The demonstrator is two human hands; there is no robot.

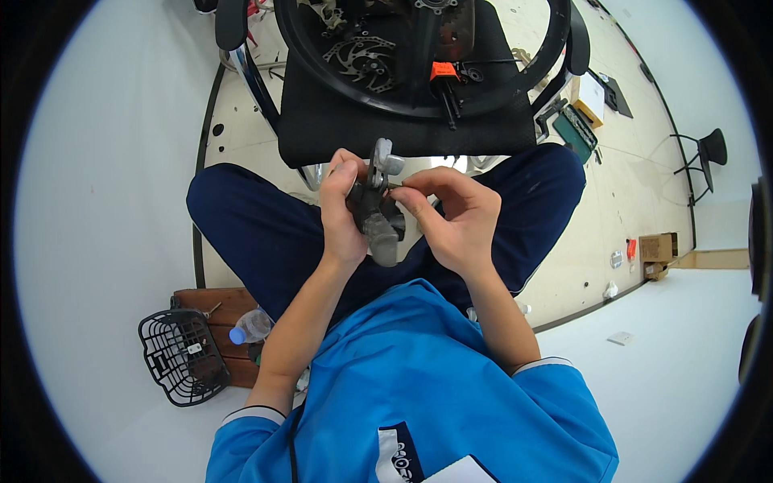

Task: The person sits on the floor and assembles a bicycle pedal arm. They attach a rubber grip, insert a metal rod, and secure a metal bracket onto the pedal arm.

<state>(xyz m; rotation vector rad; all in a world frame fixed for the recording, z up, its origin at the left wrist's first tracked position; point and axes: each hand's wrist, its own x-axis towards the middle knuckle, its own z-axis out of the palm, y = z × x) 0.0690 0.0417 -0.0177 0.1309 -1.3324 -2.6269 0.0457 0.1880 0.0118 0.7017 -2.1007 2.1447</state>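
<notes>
Above my lap, my left hand is closed around a grey, black and silver bicycle derailleur, its rounded grey end toward me and a silver piece at the far end. From the other side comes my right hand, thumb and forefinger pinched together against the middle of the derailleur. A thin, short piece shows at those fingertips, too small to name. My left palm and fingers hide part of the derailleur's left side.
Ahead, a black armchair seat carries a black spoked wheel, a brake disc and an orange-and-black tool. At left are a black basket and a bottle. A green case lies right on the floor.
</notes>
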